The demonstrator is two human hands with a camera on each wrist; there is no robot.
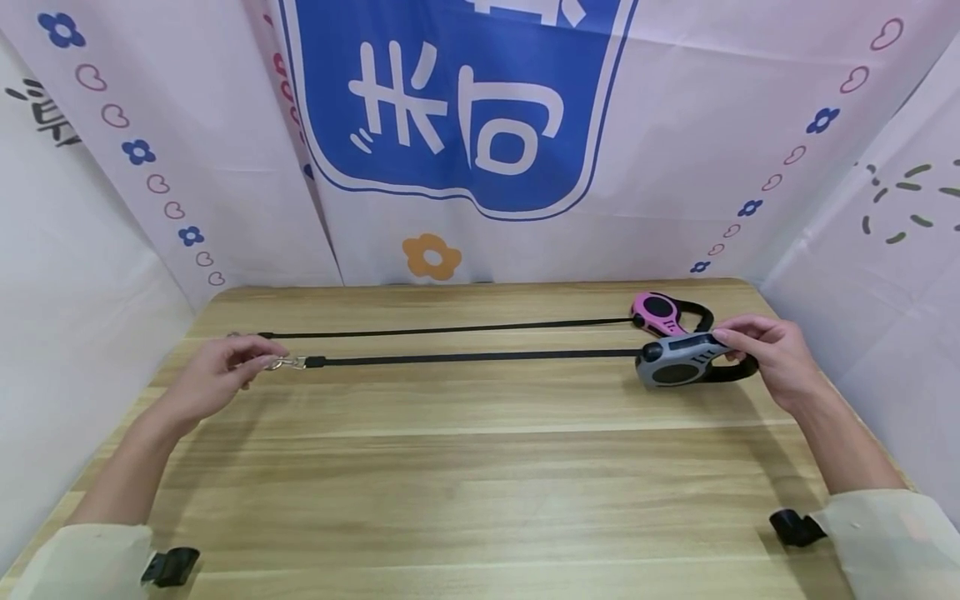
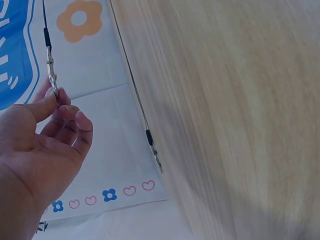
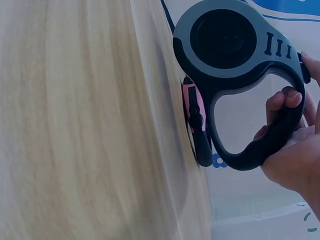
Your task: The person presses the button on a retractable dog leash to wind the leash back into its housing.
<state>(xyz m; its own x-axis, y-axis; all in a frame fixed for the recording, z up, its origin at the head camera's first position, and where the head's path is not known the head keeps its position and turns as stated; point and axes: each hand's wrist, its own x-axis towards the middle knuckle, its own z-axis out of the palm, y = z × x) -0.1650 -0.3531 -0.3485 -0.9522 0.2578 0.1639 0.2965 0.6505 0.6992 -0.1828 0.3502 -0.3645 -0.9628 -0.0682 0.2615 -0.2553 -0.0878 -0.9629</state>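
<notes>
My right hand (image 1: 776, 358) grips the black handle of a grey-blue retractable dog leash (image 1: 675, 372), its fingers through the loop and its thumb near the button. From the leash case a black strap (image 1: 480, 357) runs taut to the left. At its far end is a silver metal clip (image 2: 51, 67), which my left hand (image 1: 213, 375) pinches between thumb and fingertips. Behind it lies a pink retractable leash (image 1: 657, 310) on the table, its black strap (image 1: 450, 330) stretched out leftward in a near-parallel line. Its own metal clip (image 2: 157, 159) lies near the table's back left.
Both leashes are over a wood-grain table (image 1: 480, 492). A white printed cloth (image 1: 660, 167) with a blue sign hangs right behind the back edge, and white cloth walls stand at both sides. A black wrist mount (image 1: 171, 567) sits at each sleeve.
</notes>
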